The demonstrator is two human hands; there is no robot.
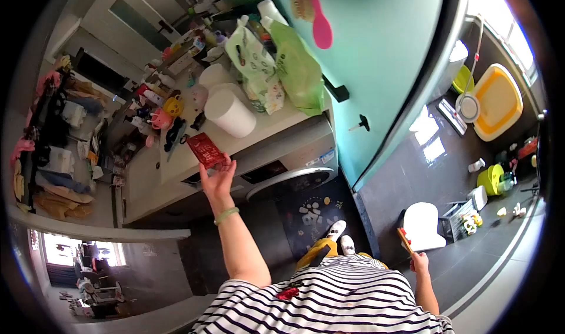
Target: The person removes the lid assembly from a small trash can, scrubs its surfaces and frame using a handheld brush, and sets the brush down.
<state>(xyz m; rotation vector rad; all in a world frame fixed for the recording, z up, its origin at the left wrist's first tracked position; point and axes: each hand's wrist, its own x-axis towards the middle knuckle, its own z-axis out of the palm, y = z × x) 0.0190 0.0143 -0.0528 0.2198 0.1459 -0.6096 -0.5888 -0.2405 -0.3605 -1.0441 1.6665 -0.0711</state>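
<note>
At the counter's front edge, my left hand [218,181] has its palm turned up and its fingertips on a red packet [205,150] with light print. A pale green bangle [226,215] circles that wrist. Behind the packet stands a white cylindrical tub [229,113], with dark small items and a pink cup [160,120] to its left. Low on the other side, my right hand [419,262] is closed round the lower end of a narrow orange-brown stick-like item [405,240], red near its top. In this view the item overlaps the edge of a white stool [422,225].
Green plastic bags [294,69] and bottles crowd the counter [141,178]. Beneath it is a front-loading washing machine [294,178]. A teal door [382,57] stands between it and the wet floor, where a dark crate [459,221] and a yellow-green bucket [490,180] sit.
</note>
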